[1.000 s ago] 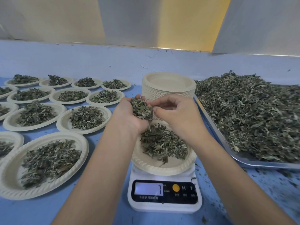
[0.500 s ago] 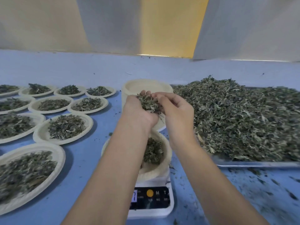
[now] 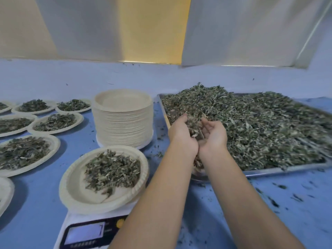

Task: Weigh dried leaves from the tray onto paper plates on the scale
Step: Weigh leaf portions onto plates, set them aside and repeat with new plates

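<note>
The paper plate with a heap of dried leaves sits on the white scale, low and left of centre; the display shows a 7. The steel tray on the right is piled with dried leaves. Both my hands are over the tray's near left corner, side by side. My left hand curls around a small bunch of leaves. My right hand lies cupped, palm up, against it, fingers relaxed. Some leaves show between my wrists, below the hands.
A tall stack of empty paper plates stands behind the scale, left of the tray. Several filled plates cover the blue table at the left. Leaf crumbs are scattered on the table in front of the tray.
Both hands have moved right, from above the plate on the scale to the tray's corner, carrying the bunch of leaves. The right hand has turned palm up. The view has swung right.
</note>
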Action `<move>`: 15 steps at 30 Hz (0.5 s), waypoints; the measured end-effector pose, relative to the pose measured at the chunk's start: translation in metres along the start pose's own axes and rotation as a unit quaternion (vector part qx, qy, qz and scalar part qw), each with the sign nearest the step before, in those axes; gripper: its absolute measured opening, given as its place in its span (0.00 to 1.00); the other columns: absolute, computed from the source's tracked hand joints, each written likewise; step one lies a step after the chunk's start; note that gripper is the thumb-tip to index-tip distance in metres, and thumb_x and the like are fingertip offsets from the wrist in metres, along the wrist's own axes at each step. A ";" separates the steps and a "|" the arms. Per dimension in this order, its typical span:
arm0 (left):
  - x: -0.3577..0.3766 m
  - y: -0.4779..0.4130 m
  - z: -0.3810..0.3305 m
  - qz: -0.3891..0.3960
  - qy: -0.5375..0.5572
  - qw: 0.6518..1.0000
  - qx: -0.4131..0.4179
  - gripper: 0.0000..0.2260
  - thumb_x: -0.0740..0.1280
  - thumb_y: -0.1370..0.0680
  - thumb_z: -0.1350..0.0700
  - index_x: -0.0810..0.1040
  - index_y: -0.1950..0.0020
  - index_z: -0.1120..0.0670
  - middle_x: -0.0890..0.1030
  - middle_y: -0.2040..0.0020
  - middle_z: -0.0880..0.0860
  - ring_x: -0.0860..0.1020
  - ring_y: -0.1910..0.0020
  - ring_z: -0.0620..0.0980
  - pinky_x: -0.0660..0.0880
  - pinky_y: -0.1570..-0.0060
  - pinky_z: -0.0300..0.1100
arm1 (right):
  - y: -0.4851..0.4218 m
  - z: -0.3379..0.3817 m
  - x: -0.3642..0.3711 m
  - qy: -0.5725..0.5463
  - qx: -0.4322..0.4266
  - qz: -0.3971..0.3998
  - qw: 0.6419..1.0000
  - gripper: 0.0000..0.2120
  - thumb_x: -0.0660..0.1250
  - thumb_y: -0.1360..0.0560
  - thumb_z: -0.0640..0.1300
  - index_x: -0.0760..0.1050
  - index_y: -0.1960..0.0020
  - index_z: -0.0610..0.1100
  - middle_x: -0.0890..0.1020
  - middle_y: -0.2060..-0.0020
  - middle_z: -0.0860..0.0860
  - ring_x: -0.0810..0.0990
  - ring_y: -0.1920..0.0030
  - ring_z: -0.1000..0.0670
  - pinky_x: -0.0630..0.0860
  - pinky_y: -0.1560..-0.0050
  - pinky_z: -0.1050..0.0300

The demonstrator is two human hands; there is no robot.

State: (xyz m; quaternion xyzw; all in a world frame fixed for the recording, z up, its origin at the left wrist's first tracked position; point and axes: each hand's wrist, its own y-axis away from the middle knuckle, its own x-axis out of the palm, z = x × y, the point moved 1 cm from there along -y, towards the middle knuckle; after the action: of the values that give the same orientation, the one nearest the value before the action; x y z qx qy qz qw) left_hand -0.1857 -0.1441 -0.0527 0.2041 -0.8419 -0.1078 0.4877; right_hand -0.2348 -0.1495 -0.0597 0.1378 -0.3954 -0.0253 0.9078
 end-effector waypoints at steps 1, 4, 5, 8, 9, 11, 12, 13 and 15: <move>-0.001 -0.002 0.005 -0.002 -0.022 1.000 -0.007 0.12 0.65 0.22 0.56 0.75 0.42 0.60 0.75 0.38 0.60 0.77 0.44 0.58 0.75 0.45 0.52 | -0.005 0.001 -0.005 0.015 0.003 -0.011 1.000 0.11 0.57 0.23 0.38 0.75 0.60 0.41 0.77 0.65 0.48 0.77 0.66 0.50 0.75 0.67 0.60; -0.002 0.005 0.013 0.019 -0.122 0.992 -0.015 0.16 0.65 0.23 0.50 0.75 0.39 0.58 0.75 0.37 0.59 0.76 0.43 0.54 0.74 0.44 0.49 | -0.017 0.001 -0.013 0.121 -0.023 -0.041 0.992 0.10 0.60 0.24 0.39 0.77 0.61 0.43 0.79 0.59 0.48 0.78 0.56 0.46 0.77 0.51 0.51; -0.003 0.007 0.013 0.017 -0.151 0.988 -0.013 0.17 0.64 0.23 0.47 0.76 0.40 0.56 0.73 0.35 0.58 0.74 0.43 0.52 0.73 0.47 0.46 | -0.019 0.000 -0.014 0.159 -0.038 -0.050 0.985 0.10 0.59 0.24 0.40 0.79 0.59 0.44 0.80 0.55 0.48 0.77 0.51 0.47 0.74 0.45 0.49; -0.005 0.008 0.011 0.020 -0.204 0.979 0.004 0.19 0.60 0.22 0.43 0.73 0.35 0.50 0.62 0.26 0.50 0.61 0.29 0.50 0.62 0.37 0.44 | -0.017 -0.001 -0.015 0.219 -0.081 -0.045 0.971 0.13 0.58 0.23 0.40 0.80 0.46 0.43 0.80 0.46 0.49 0.74 0.53 0.55 0.66 0.50 0.57; -0.006 0.010 0.010 0.027 -0.213 0.977 0.011 0.21 0.59 0.22 0.43 0.70 0.31 0.48 0.60 0.25 0.48 0.57 0.26 0.49 0.58 0.34 0.45 | -0.017 -0.001 -0.015 0.224 -0.094 -0.039 0.969 0.14 0.58 0.23 0.40 0.80 0.44 0.42 0.79 0.47 0.50 0.73 0.55 0.58 0.65 0.54 0.61; -0.007 0.013 0.008 0.035 -0.212 0.977 0.014 0.24 0.59 0.22 0.42 0.64 0.27 0.47 0.59 0.25 0.46 0.56 0.26 0.47 0.57 0.38 0.44 | -0.017 -0.002 -0.014 0.227 -0.111 -0.033 0.967 0.14 0.58 0.24 0.38 0.80 0.44 0.44 0.79 0.51 0.51 0.72 0.58 0.62 0.66 0.56 0.62; -0.008 0.012 0.007 0.043 -0.212 0.976 0.012 0.25 0.59 0.22 0.41 0.62 0.26 0.47 0.59 0.25 0.46 0.57 0.26 0.46 0.58 0.41 0.44 | -0.016 -0.004 -0.013 0.232 -0.117 -0.033 0.965 0.15 0.57 0.24 0.37 0.81 0.45 0.45 0.79 0.53 0.51 0.74 0.57 0.61 0.63 0.56 0.63; -0.008 0.015 0.006 0.045 -0.208 0.977 0.006 0.25 0.58 0.21 0.42 0.62 0.26 0.47 0.60 0.25 0.46 0.58 0.27 0.46 0.59 0.42 0.44 | -0.014 -0.005 -0.012 0.234 -0.120 -0.036 0.964 0.16 0.57 0.23 0.36 0.81 0.46 0.46 0.80 0.54 0.50 0.76 0.56 0.59 0.61 0.57 0.64; -0.010 0.014 0.004 0.056 -0.198 0.979 -0.008 0.23 0.58 0.21 0.42 0.65 0.28 0.48 0.65 0.28 0.47 0.61 0.28 0.47 0.61 0.39 0.44 | -0.012 -0.007 -0.009 0.222 -0.126 -0.032 0.966 0.16 0.55 0.23 0.33 0.80 0.49 0.46 0.81 0.52 0.47 0.80 0.53 0.54 0.77 0.55 0.61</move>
State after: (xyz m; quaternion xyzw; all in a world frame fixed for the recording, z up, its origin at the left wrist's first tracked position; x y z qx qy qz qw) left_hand -0.1877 -0.1268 -0.0572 0.1271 -0.9310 -0.1252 0.3184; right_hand -0.2350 -0.1579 -0.0740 0.0375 -0.1733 -0.0731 0.9814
